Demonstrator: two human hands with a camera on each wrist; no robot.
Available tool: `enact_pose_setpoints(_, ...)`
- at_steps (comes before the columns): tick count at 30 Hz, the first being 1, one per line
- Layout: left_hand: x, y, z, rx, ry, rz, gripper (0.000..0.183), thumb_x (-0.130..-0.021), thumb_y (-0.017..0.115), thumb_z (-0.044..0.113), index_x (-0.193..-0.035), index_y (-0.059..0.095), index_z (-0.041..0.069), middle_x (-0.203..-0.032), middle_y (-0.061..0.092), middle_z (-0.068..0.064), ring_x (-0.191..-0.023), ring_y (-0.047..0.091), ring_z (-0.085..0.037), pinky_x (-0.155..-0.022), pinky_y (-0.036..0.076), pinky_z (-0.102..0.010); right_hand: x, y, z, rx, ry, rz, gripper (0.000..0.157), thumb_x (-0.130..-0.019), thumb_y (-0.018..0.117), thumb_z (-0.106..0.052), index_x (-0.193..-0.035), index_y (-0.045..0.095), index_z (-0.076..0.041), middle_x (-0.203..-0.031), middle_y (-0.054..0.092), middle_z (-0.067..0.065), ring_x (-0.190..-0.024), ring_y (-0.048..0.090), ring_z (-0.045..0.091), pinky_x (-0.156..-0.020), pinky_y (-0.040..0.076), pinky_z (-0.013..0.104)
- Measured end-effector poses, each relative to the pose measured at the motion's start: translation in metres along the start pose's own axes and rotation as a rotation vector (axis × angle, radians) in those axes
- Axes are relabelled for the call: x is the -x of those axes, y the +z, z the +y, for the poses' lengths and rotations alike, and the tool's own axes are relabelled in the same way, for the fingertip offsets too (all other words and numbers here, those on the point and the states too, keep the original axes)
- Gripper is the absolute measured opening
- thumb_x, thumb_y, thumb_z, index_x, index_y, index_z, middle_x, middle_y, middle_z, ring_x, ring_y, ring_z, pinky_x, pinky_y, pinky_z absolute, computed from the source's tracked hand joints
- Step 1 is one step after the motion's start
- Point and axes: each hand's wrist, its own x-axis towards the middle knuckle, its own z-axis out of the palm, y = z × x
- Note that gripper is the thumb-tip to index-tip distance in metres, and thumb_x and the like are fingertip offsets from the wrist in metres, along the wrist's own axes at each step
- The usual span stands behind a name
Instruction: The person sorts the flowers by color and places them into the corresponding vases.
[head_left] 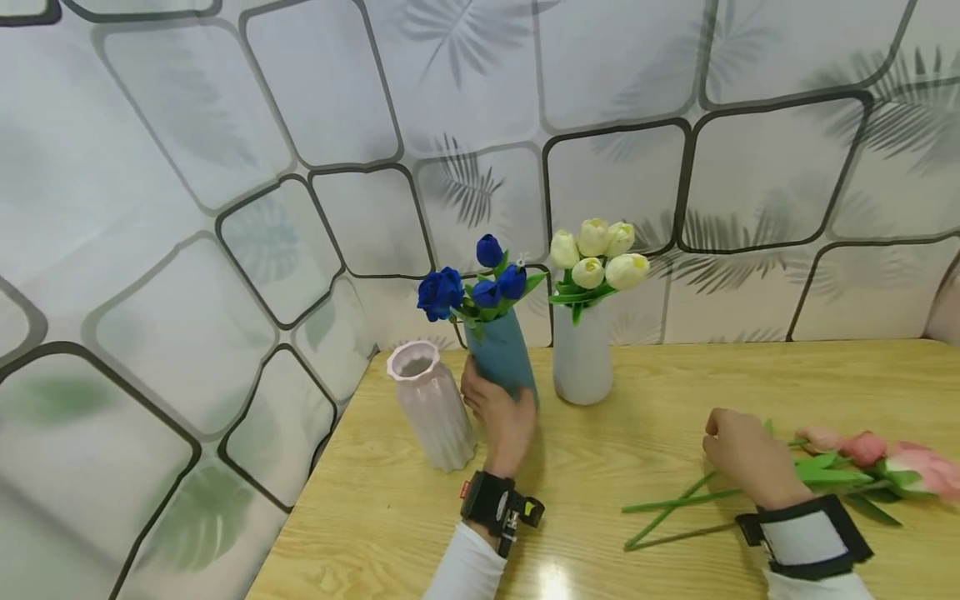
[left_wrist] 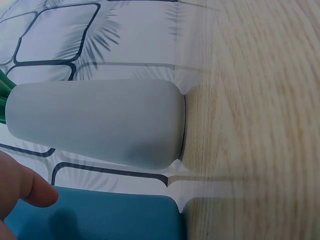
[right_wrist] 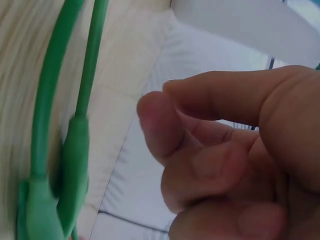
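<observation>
In the head view my left hand grips the lower part of a blue vase, fingers along its left side. The vase holds blue flowers. A fingertip overlaps the vase's edge in the left wrist view. My right hand hovers over the stems of pink flowers lying on the table, its fingers loosely curled. The right wrist view shows thumb and forefinger tips close together with nothing between them, and green stems beside the hand.
A pale pink ribbed vase with a scalloped rim stands left of the blue one. Right of it is a white vase of cream tulips. The wooden table meets a patterned wall covering at the back and left.
</observation>
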Motion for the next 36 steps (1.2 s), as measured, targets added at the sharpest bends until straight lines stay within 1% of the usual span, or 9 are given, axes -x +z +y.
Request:
enact_pose_setpoints(5, 0.001, -0.002, 0.000, -0.029, 0.016, -0.012, 0.087, -0.077, 0.066, -0.002, -0.151, 0.020, -0.005, -0.147, 0.026, -0.034, -0.129, 0.031, -0.048, -0.104, 0.030, -0.063, 0.005, -0.004, 0.013, 0.000, 0.015, 0.016, 0.009, -0.086, 0.053, -0.005, -0.077, 0.056, -0.002, -0.068, 0.055, 0.006, -0.059, 0.049, 0.020, -0.049, 0.037, 0.034)
enact_pose_setpoints(11, 0.009, -0.010, 0.006, -0.038, -0.011, -0.121, 0.087, -0.084, 0.064, 0.002, -0.154, 0.012, -0.004, -0.152, 0.017, -0.033, -0.132, 0.028, -0.049, -0.104, 0.030, -0.065, 0.005, 0.007, 0.017, -0.017, 0.012, 0.004, 0.010, -0.085, 0.054, -0.005, -0.075, 0.053, -0.004, -0.062, 0.047, 0.003, -0.054, 0.044, 0.018, -0.049, 0.034, 0.032)
enact_pose_setpoints(18, 0.024, -0.014, 0.019, 0.050, -0.075, -0.233, 0.085, -0.086, 0.058, 0.000, -0.155, 0.008, 0.000, -0.152, 0.012, -0.033, -0.137, 0.021, -0.051, -0.108, 0.026, -0.064, 0.009, 0.012, 0.020, -0.023, 0.065, -0.008, 0.013, -0.086, 0.052, -0.006, -0.074, 0.049, -0.006, -0.059, 0.042, 0.003, -0.051, 0.037, 0.016, -0.047, 0.031, 0.031)
enact_pose_setpoints(21, 0.027, -0.016, 0.025, 0.083, -0.097, -0.264, 0.085, -0.086, 0.056, 0.001, -0.155, 0.007, 0.002, -0.152, 0.012, -0.033, -0.140, 0.017, -0.050, -0.109, 0.025, -0.064, 0.008, 0.014, 0.020, -0.019, 0.071, -0.017, 0.017, -0.086, 0.055, -0.008, -0.071, 0.049, -0.008, -0.059, 0.043, 0.001, -0.051, 0.038, 0.016, -0.046, 0.031, 0.030)
enact_pose_setpoints(23, 0.029, -0.017, 0.028, 0.090, -0.095, -0.293, 0.083, -0.086, 0.055, 0.001, -0.155, 0.008, 0.002, -0.148, 0.016, -0.033, -0.138, 0.020, -0.048, -0.107, 0.028, -0.062, 0.007, 0.015, 0.019, -0.025, 0.071, -0.022, 0.017, -0.086, 0.056, -0.009, -0.070, 0.049, -0.008, -0.059, 0.044, 0.001, -0.051, 0.040, 0.016, -0.047, 0.032, 0.030)
enact_pose_setpoints(26, 0.032, -0.019, 0.033, 0.090, -0.087, -0.388, 0.078, -0.087, 0.054, 0.002, -0.154, 0.013, 0.002, -0.144, 0.023, -0.031, -0.135, 0.027, -0.044, -0.104, 0.034, -0.059, 0.006, 0.019, 0.017, -0.051, 0.058, -0.026, 0.012, -0.084, 0.054, -0.006, -0.072, 0.052, -0.007, -0.059, 0.046, 0.001, -0.052, 0.042, 0.016, -0.048, 0.034, 0.031)
enact_pose_setpoints(31, 0.036, -0.023, 0.040, 0.068, -0.044, -0.611, 0.054, -0.095, 0.050, 0.005, -0.146, 0.031, 0.000, -0.136, 0.037, -0.027, -0.122, 0.044, -0.040, -0.094, 0.043, -0.052, 0.007, 0.023, 0.014, -0.164, 0.043, -0.034, 0.012, -0.086, 0.052, -0.001, -0.076, 0.057, -0.003, -0.057, 0.057, 0.001, -0.051, 0.051, 0.017, -0.048, 0.038, 0.032)
enact_pose_setpoints(34, 0.038, -0.026, 0.040, 0.049, -0.019, -0.707, 0.040, -0.098, 0.049, 0.007, -0.137, 0.044, 0.001, -0.129, 0.045, -0.023, -0.109, 0.050, -0.034, -0.088, 0.045, -0.046, 0.007, 0.022, 0.013, -0.234, 0.073, -0.019, 0.009, -0.088, 0.053, -0.001, -0.083, 0.060, 0.003, -0.058, 0.061, 0.003, -0.052, 0.056, 0.017, -0.049, 0.042, 0.033)
enact_pose_setpoints(36, 0.039, -0.029, 0.037, 0.030, 0.012, -0.750, 0.032, -0.099, 0.050, 0.008, -0.130, 0.050, 0.001, -0.122, 0.050, -0.020, -0.103, 0.053, -0.031, -0.086, 0.046, -0.042, 0.007, 0.021, 0.013, -0.326, 0.118, 0.006, 0.012, -0.091, 0.053, -0.002, -0.093, 0.057, 0.009, -0.060, 0.063, 0.005, -0.052, 0.059, 0.018, -0.049, 0.046, 0.033)
